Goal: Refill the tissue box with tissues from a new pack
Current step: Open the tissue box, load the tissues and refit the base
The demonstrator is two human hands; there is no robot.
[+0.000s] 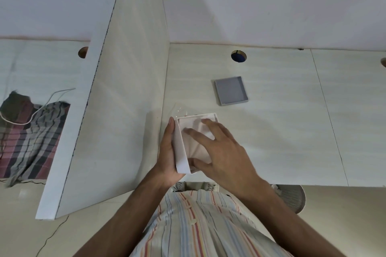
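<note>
L hand clasps the left wall of the white tissue box, fingers straight and together along it, thumb hidden. R hand lies palm-down in the box opening, fingers spread, pressing on the white tissues. Box sits near the desk front edge; grey lid well apart behind.

No text, label, brand or number can be read on anything here.
</note>
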